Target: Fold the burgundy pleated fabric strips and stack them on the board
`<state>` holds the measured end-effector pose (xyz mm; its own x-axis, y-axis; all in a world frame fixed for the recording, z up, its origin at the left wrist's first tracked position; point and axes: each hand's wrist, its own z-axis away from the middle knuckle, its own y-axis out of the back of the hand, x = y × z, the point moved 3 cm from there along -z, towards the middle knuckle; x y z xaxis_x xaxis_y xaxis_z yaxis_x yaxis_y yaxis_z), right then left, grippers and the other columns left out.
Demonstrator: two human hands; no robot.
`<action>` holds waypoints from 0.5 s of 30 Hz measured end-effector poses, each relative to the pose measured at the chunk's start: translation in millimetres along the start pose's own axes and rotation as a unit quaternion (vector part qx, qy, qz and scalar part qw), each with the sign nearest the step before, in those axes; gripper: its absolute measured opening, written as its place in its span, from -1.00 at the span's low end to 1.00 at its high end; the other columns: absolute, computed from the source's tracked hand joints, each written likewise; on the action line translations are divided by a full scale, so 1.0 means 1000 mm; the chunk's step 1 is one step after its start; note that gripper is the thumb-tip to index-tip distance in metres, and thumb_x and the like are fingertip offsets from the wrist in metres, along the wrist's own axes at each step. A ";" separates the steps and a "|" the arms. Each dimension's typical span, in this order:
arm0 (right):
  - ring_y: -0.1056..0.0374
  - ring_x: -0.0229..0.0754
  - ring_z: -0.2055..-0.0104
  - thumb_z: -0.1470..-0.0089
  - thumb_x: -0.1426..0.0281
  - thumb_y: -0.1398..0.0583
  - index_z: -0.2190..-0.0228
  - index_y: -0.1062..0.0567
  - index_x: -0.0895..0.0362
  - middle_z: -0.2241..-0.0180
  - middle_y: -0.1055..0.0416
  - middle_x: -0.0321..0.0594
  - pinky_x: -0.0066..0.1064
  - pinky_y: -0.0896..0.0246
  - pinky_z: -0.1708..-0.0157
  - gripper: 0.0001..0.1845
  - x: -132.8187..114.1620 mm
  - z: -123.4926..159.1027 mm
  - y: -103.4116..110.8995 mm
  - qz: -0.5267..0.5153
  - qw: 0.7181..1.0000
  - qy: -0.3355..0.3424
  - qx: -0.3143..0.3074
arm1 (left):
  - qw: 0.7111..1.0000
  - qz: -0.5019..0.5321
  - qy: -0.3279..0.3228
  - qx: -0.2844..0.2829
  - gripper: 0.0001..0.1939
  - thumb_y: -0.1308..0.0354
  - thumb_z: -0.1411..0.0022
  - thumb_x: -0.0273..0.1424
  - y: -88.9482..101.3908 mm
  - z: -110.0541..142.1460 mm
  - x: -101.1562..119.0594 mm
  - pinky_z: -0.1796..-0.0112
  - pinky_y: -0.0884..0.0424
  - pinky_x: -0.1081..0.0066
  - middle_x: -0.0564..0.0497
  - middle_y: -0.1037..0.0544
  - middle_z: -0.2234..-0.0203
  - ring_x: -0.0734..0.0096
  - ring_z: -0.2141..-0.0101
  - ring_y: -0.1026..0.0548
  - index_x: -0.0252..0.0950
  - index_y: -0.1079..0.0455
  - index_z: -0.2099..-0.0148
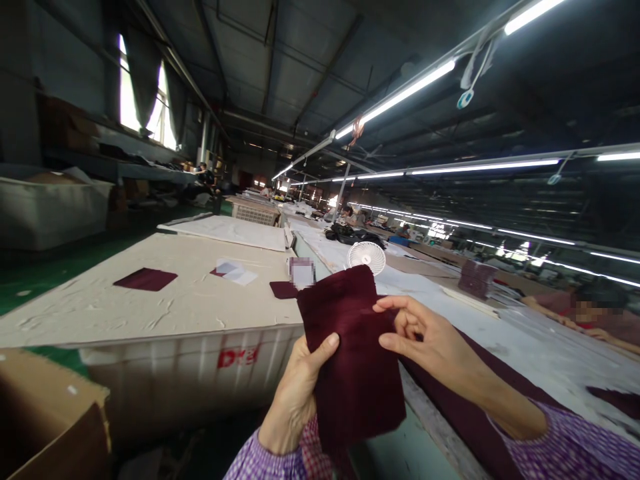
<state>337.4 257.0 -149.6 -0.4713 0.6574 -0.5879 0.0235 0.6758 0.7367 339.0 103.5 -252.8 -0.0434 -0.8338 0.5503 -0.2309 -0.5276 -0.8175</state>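
My left hand (305, 377) grips a maroon fabric piece (353, 367) by its left side, thumb lying on the front face and the other fingers behind. The cloth is roughly rectangular and held up in front of me; whether it is one layer or several I cannot tell. At its right edge is my right hand (420, 337), index finger and thumb apart, the other fingers curled loosely. The index fingertip is at or very near the cloth. On the board to the left lie a maroon piece (146, 279) and another maroon piece (283, 289) by the held cloth.
The pale board (200, 260) rests on a white bin (170, 380). A small white fan (367, 257) stands on the long table (525, 360), where more maroon fabric (465, 393) lies. A cardboard box (55, 413) is at lower left. A co-worker (600, 310) is at far right.
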 end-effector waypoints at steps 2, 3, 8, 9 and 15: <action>-0.09 -0.30 0.54 0.05 0.27 -0.27 0.12 -0.38 0.05 0.58 -0.13 -0.45 -0.40 -0.12 0.47 -0.59 -0.005 -0.001 0.001 0.019 1.000 0.020 0.000 | 1.000 -0.014 0.001 -0.006 -0.79 -0.28 -0.02 -0.41 0.000 0.000 0.000 0.27 -0.48 0.28 -0.16 -0.62 0.43 0.19 0.40 -0.58 -0.43 -0.49 0.27; -0.09 -0.30 0.53 0.07 0.29 -0.28 0.13 -0.39 0.05 0.54 -0.19 -0.43 -0.40 -0.11 0.47 -0.58 -0.007 -0.001 0.001 0.025 0.999 0.025 -0.006 | 1.000 -0.019 0.002 -0.013 -0.79 -0.28 -0.02 -0.41 0.001 0.000 0.000 0.29 -0.48 0.29 -0.16 -0.62 0.43 0.20 0.40 -0.58 -0.43 -0.49 0.28; -0.18 -0.27 0.40 0.14 0.28 -0.33 0.10 -0.35 0.08 0.20 -0.37 -0.24 -0.38 -0.17 0.37 -0.47 -0.005 0.000 -0.002 -0.041 0.998 0.005 -0.054 | 0.999 -0.022 0.002 -0.026 -0.83 -0.25 -0.06 -0.43 0.003 0.000 0.000 0.30 -0.48 0.35 -0.15 -0.62 0.42 0.25 0.39 -0.58 -0.42 -0.48 0.27; -0.21 -0.26 0.37 0.13 0.27 -0.33 0.10 -0.34 0.08 0.21 -0.38 -0.23 -0.38 -0.18 0.35 -0.47 -0.003 0.000 -0.003 -0.062 0.996 0.001 -0.065 | 1.000 -0.018 0.002 -0.022 -0.83 -0.25 -0.06 -0.43 0.004 -0.001 0.000 0.29 -0.48 0.35 -0.15 -0.62 0.42 0.24 0.38 -0.58 -0.42 -0.48 0.27; -0.20 -0.29 0.52 0.06 0.31 -0.30 0.20 -0.38 0.12 0.50 -0.34 -0.38 -0.46 -0.12 0.55 -0.64 0.001 0.004 -0.009 -0.053 0.995 -0.001 -0.089 | 1.000 0.002 -0.008 0.000 -0.79 -0.29 -0.01 -0.41 0.005 -0.004 0.001 0.21 -0.47 0.27 -0.16 -0.62 0.43 0.17 0.34 -0.58 -0.43 -0.48 0.29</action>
<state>340.2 252.3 -158.1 -0.4615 0.5861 -0.6660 -0.1821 0.6721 0.7177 334.5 101.0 -255.4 -0.0280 -0.8381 0.5448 -0.2308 -0.5248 -0.8193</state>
